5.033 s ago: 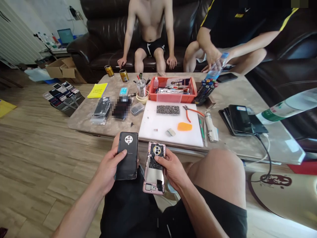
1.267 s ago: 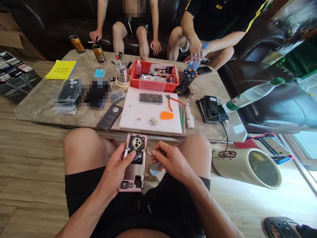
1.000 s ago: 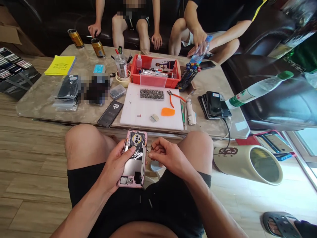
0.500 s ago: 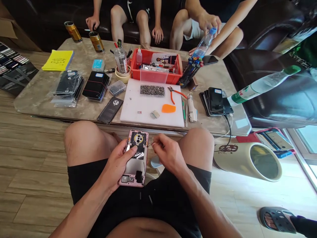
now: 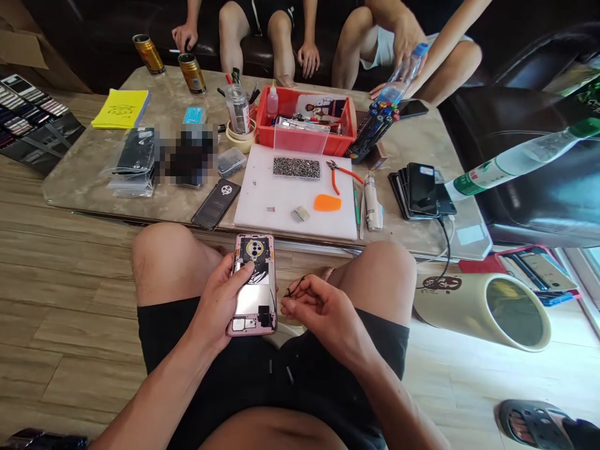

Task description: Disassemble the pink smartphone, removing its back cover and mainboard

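Pulled free now: thin wire [image 5: 295, 286] pinched in right hand [image 5: 323, 312], just right of phone [image 5: 253, 284] clamped by left hand [image 5: 220, 306]. Best kept slack, unkinked.

A pink-framed smartphone with its back cover off [image 5: 254, 284], showing a round gold-ringed camera module at the top, a shiny silver plate in the middle and small dark parts at the bottom, is held upright over the lap, while a thin black wire [image 5: 294, 288] curls just beside its right edge.

A red tray [image 5: 342, 147], orange cutters [image 5: 338, 175] and two cans [image 5: 192, 74] occupy the table [image 5: 84, 181].
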Demonstrator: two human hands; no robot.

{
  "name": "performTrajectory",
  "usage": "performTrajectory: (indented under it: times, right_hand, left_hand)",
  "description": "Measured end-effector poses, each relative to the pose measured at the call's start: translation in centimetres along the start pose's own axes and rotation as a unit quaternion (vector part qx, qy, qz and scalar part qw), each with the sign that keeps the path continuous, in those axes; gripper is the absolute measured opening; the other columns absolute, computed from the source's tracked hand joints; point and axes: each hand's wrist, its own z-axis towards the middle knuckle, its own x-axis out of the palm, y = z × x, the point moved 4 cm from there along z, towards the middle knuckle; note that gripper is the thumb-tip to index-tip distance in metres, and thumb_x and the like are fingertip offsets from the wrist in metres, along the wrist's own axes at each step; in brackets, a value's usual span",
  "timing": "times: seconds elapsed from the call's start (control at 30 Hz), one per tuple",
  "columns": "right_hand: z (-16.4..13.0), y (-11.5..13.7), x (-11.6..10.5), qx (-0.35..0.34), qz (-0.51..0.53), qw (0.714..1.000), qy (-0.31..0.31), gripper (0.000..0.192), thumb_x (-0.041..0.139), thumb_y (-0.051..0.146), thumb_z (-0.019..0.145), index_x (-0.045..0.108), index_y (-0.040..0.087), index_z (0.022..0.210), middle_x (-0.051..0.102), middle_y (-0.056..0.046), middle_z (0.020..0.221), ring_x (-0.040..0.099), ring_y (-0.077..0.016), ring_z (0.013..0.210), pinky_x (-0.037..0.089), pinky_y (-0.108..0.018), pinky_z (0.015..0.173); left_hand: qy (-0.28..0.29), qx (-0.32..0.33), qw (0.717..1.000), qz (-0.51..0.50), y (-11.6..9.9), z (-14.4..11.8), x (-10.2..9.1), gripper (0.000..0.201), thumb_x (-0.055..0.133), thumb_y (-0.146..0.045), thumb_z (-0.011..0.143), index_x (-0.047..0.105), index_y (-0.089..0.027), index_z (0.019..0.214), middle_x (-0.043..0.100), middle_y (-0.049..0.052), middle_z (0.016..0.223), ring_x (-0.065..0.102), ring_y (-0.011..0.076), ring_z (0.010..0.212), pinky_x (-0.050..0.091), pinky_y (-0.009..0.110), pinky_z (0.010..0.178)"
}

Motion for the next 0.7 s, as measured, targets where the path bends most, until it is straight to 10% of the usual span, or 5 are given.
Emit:
performTrajectory:
  times: [0.37,0.7]
  right_hand:
    - [0.3,0.9,1.1,-0.014,-0.135,0.991,-0.020,0.011,0.072,0.023,0.080,0.063,0.021,0.087,0.073,0.001,0.081,0.068,-0.0137,0.074,0.059,-0.025,0.072]
    - [0.6,1.3,1.6,-0.021,-0.223,0.973,-0.054,0.011,0.062,0.016,0.079,0.055,0.023,0.075,0.060,0.005,0.064,0.056,-0.0121,0.060,0.046,-0.022,0.058]
  left_hand:
    - [-0.061,0.123,0.989,0.052,-1.6,-1.0,1.1,0.034,0.084,-0.042,0.077,0.067,-0.024,0.101,0.071,-0.001,0.089,0.068,0.0197,0.081,0.057,0.029,0.072]
    - [-0.047,0.098,0.992,0.066,-1.0,-0.6,1.1,0.037,0.083,-0.043,0.077,0.066,-0.024,0.104,0.068,-0.002,0.083,0.064,0.0178,0.073,0.053,0.027,0.065]
